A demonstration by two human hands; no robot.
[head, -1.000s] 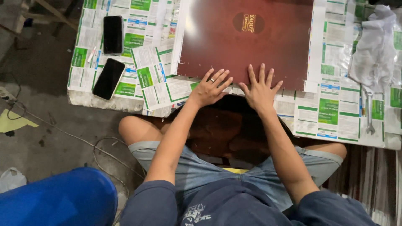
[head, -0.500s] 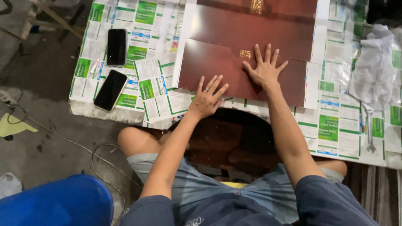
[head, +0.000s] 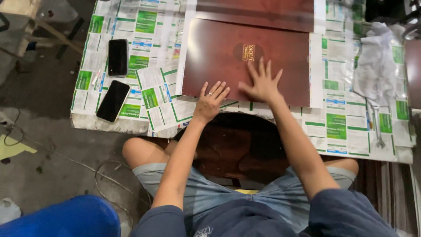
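A glossy dark red printed sheet (head: 219, 48) with a gold oval emblem lies on a low table covered in green and white printed paper (head: 346, 123). My left hand (head: 211, 100), with a ring on one finger, lies flat with fingers spread on the sheet's near edge. My right hand (head: 261, 81) presses flat on the sheet just below the emblem, fingers apart. Another dark red sheet (head: 254, 8) lies above it. Neither hand holds anything.
Two black phones (head: 117, 57) (head: 113, 100) rest at the table's left. A crumpled white cloth (head: 375, 61) and a metal wrench (head: 377, 125) lie at the right. A blue drum (head: 61, 217) stands at lower left, cables trail on the floor, and a dark stack sits between my knees.
The red sheet has slid toward me so its emblem shows again. My right hand came back down and left with it. My left hand stayed at the near edge.
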